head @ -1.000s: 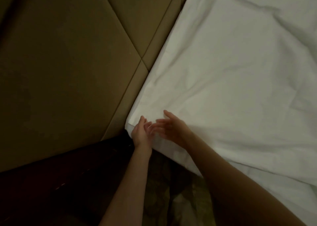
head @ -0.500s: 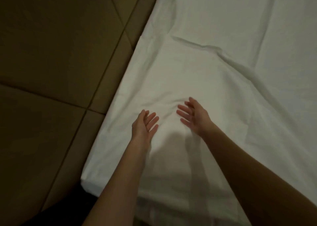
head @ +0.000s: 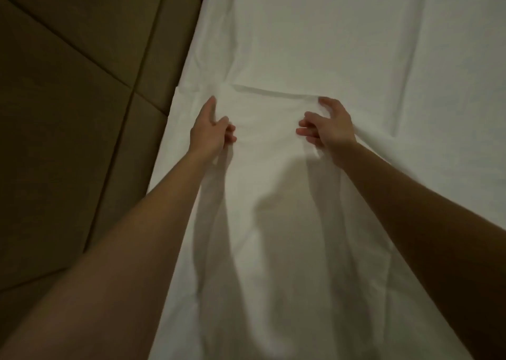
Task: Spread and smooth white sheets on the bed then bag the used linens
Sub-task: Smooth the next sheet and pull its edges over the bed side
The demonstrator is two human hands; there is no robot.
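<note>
White sheet (head: 315, 45) spread over the bed beside the padded wall panel (head: 82, 86), raised fold gripped at its left end by the left hand (head: 209, 131), at its right end by the right hand (head: 328, 125), fingers curled into fabric, sheet extended beneath both forearms.

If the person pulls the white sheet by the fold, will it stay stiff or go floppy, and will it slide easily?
Probably floppy: the white sheet bunches into soft creases where the left hand and the right hand grip it. It looks thin and light, as the fold lies nearly flat. It may slide fairly easily over the layer beneath, though the pictures cannot confirm that.
</note>
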